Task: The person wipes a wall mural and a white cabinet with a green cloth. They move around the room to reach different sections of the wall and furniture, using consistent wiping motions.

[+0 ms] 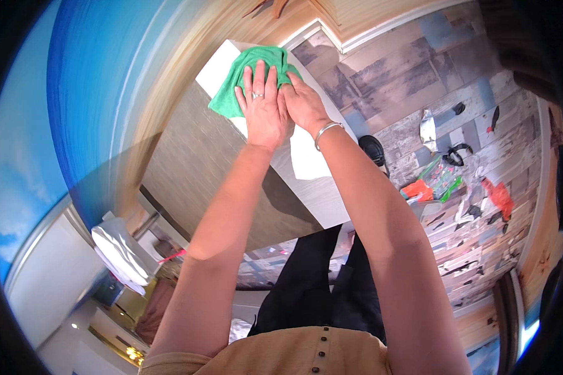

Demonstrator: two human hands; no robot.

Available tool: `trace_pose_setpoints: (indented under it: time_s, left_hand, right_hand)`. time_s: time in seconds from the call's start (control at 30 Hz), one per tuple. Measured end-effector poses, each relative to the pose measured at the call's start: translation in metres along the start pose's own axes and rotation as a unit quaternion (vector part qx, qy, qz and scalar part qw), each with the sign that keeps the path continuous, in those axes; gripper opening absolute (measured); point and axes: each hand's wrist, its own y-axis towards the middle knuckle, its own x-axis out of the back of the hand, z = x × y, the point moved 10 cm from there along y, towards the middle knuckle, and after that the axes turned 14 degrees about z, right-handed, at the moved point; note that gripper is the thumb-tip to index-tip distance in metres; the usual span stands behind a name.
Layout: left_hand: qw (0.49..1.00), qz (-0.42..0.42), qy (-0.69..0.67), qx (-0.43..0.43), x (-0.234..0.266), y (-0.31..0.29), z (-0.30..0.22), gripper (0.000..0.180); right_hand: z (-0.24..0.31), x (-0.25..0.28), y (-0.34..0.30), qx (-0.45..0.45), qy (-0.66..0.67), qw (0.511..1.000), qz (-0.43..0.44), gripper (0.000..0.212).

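Left hand (268, 119) lay spread (ringed) on green cloth (229, 94), right hand (303, 105) touched it, grip unclear; far end of table (191, 150)

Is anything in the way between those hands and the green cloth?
Nothing visible is. The left hand lies with its fingers spread over the green cloth, and the right hand is close beside it at the cloth's right edge. What lies under the palms is hidden.

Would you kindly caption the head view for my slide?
Left hand and right hand on a green cloth atop a table.
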Motion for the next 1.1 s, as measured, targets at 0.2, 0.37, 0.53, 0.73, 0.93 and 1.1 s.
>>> trace_pose_setpoints:
  time_s: [0.2, 0.37, 0.53, 0.73, 0.93, 1.1]
  left_hand:
    - [0.988, 0.098, 0.052, -0.105, -0.008, -0.017, -0.02, 0.036]
    - [0.879, 0.329, 0.345, -0.02, -0.012, 0.063, -0.002, 0.042]
    - [0.765, 0.491, 0.403, 0.11, -0.056, 0.109, 0.02, 0.053]
    - [0.734, 0.602, 0.303, 0.082, -0.148, 0.031, -0.028, 0.05]
    - [0.751, 0.57, 0.318, 0.095, -0.082, 0.034, -0.039, 0.042]
    - [0.699, 0.585, 0.396, 0.112, -0.115, 0.108, 0.041, 0.049]
  right_hand:
    - [-0.029, -0.006, -0.038, -0.032, -0.005, 0.999, 0.023, 0.036]
    - [-0.012, -0.007, 0.012, 0.069, 0.066, 0.995, 0.01, 0.037]
    - [-0.058, -0.021, 0.091, 0.019, -0.025, 0.996, 0.083, 0.042]
    - [-0.165, -0.021, 0.012, -0.036, -0.005, 0.98, 0.195, 0.039]
    - [-0.068, -0.018, -0.02, 0.227, -0.115, 0.958, 0.133, 0.039]
    - [-0.108, -0.047, 0.099, 0.092, -0.039, 0.989, 0.111, 0.042]
